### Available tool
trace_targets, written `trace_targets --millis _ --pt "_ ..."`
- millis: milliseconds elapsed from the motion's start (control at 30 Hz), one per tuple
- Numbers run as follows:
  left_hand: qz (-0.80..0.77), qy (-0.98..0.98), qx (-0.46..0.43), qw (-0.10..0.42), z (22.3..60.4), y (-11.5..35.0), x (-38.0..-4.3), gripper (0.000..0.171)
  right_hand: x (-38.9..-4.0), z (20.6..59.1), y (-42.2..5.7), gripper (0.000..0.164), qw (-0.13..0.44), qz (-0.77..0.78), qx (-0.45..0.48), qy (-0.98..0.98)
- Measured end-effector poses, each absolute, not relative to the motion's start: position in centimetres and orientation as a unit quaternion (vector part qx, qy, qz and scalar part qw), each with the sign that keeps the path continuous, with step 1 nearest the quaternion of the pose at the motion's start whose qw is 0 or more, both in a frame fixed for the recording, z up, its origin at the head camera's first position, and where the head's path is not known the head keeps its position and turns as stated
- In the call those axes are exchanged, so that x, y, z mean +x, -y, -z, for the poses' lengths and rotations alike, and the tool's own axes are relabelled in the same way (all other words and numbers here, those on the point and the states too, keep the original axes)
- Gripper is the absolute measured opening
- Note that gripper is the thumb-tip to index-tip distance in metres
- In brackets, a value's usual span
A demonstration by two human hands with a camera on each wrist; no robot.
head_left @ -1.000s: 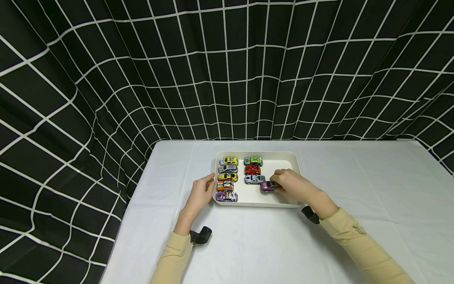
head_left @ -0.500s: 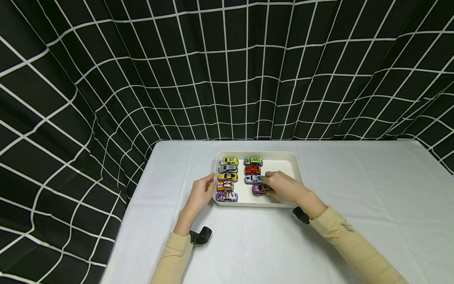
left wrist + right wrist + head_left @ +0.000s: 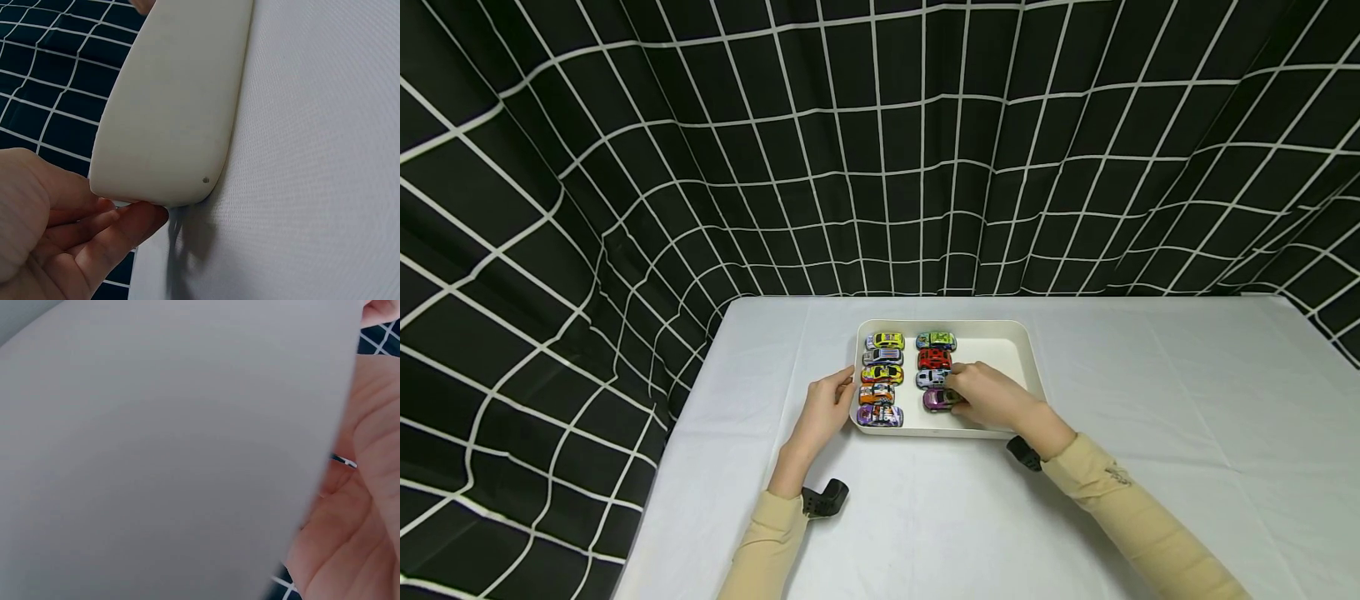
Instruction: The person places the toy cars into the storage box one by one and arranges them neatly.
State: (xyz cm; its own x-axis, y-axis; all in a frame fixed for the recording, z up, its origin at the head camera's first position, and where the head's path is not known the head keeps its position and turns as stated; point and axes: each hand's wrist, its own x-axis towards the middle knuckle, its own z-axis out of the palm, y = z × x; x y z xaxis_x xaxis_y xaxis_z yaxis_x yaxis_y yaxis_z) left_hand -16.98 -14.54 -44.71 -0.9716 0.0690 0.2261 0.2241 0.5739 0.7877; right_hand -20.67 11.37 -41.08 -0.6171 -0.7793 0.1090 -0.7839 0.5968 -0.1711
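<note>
In the head view, my right hand pinches the rear end of a purple toy car, low inside the white tray. Just beyond that car lies a pale blue toy car, partly covered by my fingers. A red spotted car and a green car continue this column toward the back. My left hand holds the tray's left end; the left wrist view shows its fingers against the end wall. The tray wall hides the purple car in the right wrist view.
A second column of several toy cars, among them an orange-white one and a purple-white one, lines the tray's left end. The tray stands on a white-covered table. A black gridded curtain hangs behind.
My right hand has slid the purple car leftward and slightly nearer, from right of the pale blue car to a place in front of it. My left hand has stayed at the tray.
</note>
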Motion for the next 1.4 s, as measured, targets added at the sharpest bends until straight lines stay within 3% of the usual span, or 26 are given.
trace_targets --millis 1400 --pt "0.458 0.882 -0.079 0.075 44.37 14.33 -17.01 0.033 -20.33 41.65 -10.63 0.023 0.067 -0.052 0.423 0.902"
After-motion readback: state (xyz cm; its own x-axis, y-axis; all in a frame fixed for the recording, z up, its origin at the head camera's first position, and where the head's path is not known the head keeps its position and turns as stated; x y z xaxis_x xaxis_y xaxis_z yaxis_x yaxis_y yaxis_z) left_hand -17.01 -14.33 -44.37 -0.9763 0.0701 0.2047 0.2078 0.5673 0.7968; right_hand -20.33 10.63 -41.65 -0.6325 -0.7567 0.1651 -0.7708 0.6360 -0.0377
